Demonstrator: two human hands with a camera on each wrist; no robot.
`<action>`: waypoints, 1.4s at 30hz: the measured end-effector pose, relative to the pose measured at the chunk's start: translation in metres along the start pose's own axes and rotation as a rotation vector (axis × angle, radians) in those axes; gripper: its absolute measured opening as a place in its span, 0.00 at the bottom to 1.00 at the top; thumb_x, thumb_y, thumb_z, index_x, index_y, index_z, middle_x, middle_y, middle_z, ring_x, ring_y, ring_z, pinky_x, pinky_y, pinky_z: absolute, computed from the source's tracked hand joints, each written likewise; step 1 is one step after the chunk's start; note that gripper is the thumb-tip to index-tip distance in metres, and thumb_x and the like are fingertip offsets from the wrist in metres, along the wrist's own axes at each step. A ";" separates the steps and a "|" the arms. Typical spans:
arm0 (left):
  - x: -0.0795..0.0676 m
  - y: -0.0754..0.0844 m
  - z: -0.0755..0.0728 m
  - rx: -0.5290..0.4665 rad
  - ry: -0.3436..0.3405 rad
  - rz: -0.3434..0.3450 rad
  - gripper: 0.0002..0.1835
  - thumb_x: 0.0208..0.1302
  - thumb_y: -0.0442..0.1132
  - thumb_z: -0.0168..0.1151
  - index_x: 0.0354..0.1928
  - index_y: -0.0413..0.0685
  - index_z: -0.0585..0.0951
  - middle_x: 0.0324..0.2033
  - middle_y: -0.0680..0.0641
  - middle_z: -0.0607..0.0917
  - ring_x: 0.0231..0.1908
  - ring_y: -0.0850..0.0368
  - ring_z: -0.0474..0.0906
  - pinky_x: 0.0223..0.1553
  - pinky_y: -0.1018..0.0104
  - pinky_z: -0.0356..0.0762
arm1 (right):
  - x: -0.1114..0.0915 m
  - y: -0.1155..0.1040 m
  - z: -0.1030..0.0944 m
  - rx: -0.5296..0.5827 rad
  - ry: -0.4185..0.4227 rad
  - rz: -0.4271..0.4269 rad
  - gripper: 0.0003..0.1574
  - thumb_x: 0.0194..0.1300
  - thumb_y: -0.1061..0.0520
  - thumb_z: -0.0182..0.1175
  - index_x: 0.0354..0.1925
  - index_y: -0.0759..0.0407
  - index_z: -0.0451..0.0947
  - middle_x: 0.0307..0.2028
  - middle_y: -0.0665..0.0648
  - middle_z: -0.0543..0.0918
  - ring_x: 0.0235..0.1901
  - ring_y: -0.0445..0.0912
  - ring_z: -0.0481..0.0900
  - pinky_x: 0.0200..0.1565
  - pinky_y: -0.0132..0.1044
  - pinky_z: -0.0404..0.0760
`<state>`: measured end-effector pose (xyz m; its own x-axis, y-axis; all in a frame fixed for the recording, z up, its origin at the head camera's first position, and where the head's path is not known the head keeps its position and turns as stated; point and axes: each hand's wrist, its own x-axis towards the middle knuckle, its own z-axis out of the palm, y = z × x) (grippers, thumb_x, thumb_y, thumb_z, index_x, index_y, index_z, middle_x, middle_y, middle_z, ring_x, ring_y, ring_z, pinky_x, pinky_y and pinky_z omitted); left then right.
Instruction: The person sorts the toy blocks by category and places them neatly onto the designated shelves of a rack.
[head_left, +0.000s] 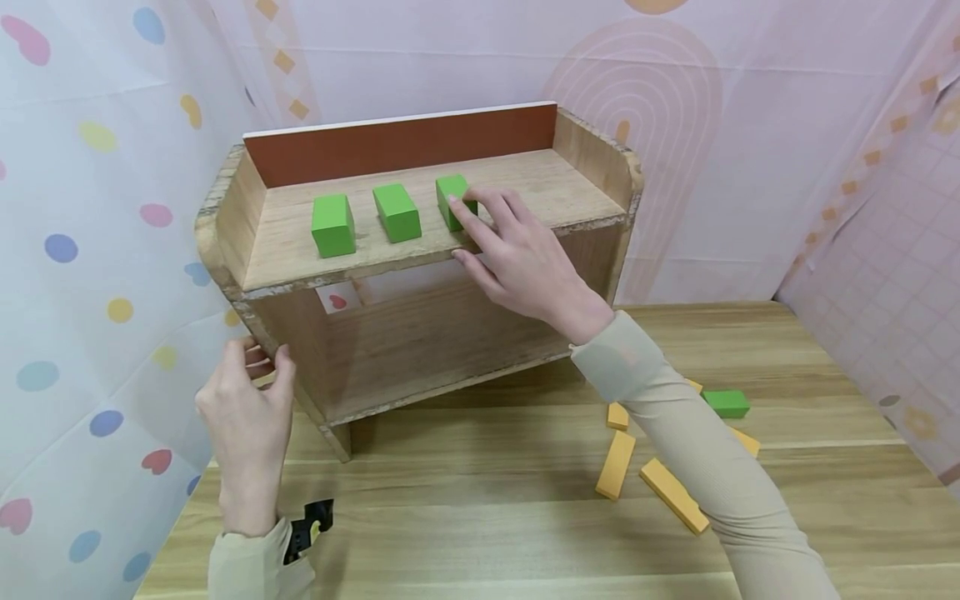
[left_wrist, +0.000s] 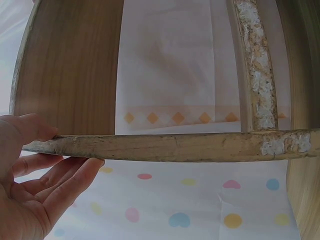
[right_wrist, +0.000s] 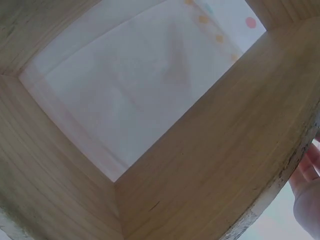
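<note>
Three green blocks stand spaced out on the top board of a small wooden shelf: a left block (head_left: 333, 226), a middle block (head_left: 397, 213) and a right block (head_left: 449, 193). My right hand (head_left: 517, 254) reaches over the front edge, its fingers touching the right block and partly covering it. The thumb is lower, by the board's edge. In the right wrist view, part of that hand (right_wrist: 307, 195) shows past the board (right_wrist: 220, 135). My left hand (head_left: 247, 412) grips the front edge of the left side panel (left_wrist: 170, 147), thumb on one face and fingers on the other.
Several yellow blocks (head_left: 616, 465) and a green block (head_left: 726, 404) lie on the table (head_left: 480, 533) at right, some partly behind the right forearm. A brown back strip (head_left: 405, 143) and raised side panels bound the top board. Patterned cloth (head_left: 97, 208) hangs behind and beside.
</note>
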<state>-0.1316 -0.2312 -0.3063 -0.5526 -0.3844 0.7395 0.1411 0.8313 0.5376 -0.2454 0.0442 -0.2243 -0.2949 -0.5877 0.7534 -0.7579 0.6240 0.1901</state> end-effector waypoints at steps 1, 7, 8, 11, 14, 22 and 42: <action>0.000 0.000 0.000 -0.001 0.001 0.000 0.14 0.63 0.37 0.57 0.39 0.28 0.77 0.32 0.31 0.85 0.30 0.36 0.84 0.33 0.93 0.55 | 0.000 0.000 0.000 0.002 -0.003 0.001 0.29 0.70 0.50 0.50 0.63 0.64 0.69 0.56 0.63 0.71 0.53 0.55 0.69 0.56 0.43 0.71; 0.001 0.000 0.000 -0.001 0.002 -0.004 0.14 0.63 0.37 0.56 0.38 0.28 0.77 0.32 0.31 0.85 0.30 0.36 0.84 0.33 0.90 0.56 | 0.002 0.000 0.000 0.002 -0.018 0.003 0.29 0.70 0.49 0.50 0.63 0.64 0.69 0.56 0.63 0.71 0.54 0.55 0.68 0.56 0.43 0.72; 0.001 0.000 0.000 -0.002 0.002 -0.005 0.14 0.63 0.37 0.56 0.38 0.28 0.77 0.32 0.31 0.85 0.30 0.36 0.84 0.33 0.90 0.56 | 0.002 0.000 0.000 0.003 -0.021 0.003 0.30 0.70 0.49 0.50 0.63 0.65 0.69 0.56 0.63 0.71 0.54 0.55 0.68 0.55 0.43 0.72; 0.000 0.001 0.000 -0.003 0.000 -0.008 0.13 0.63 0.37 0.56 0.38 0.28 0.77 0.33 0.31 0.85 0.30 0.36 0.84 0.33 0.90 0.56 | 0.003 -0.001 0.002 0.007 -0.033 0.007 0.30 0.70 0.49 0.50 0.63 0.65 0.68 0.57 0.63 0.70 0.55 0.55 0.68 0.55 0.43 0.72; 0.000 0.000 0.000 -0.004 -0.003 -0.010 0.13 0.63 0.37 0.56 0.38 0.28 0.77 0.33 0.31 0.85 0.30 0.36 0.84 0.33 0.89 0.57 | 0.005 -0.001 0.003 0.014 -0.044 0.009 0.30 0.70 0.49 0.50 0.63 0.65 0.68 0.57 0.63 0.70 0.55 0.55 0.67 0.57 0.43 0.70; 0.000 0.000 0.000 0.005 -0.006 -0.011 0.13 0.63 0.37 0.56 0.39 0.28 0.77 0.33 0.31 0.85 0.31 0.36 0.84 0.33 0.91 0.55 | 0.006 -0.003 0.001 0.015 -0.059 0.005 0.31 0.70 0.48 0.50 0.64 0.65 0.68 0.58 0.64 0.70 0.56 0.55 0.67 0.58 0.43 0.70; 0.001 0.000 0.000 0.005 -0.002 -0.009 0.13 0.63 0.37 0.57 0.39 0.29 0.77 0.33 0.31 0.85 0.30 0.37 0.84 0.33 0.93 0.54 | -0.018 0.011 -0.007 0.095 0.065 -0.060 0.26 0.66 0.58 0.54 0.61 0.64 0.71 0.61 0.62 0.75 0.61 0.54 0.73 0.65 0.42 0.68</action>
<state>-0.1318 -0.2313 -0.3057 -0.5551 -0.3912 0.7340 0.1321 0.8298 0.5422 -0.2444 0.0648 -0.2313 -0.2110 -0.5862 0.7822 -0.8259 0.5350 0.1781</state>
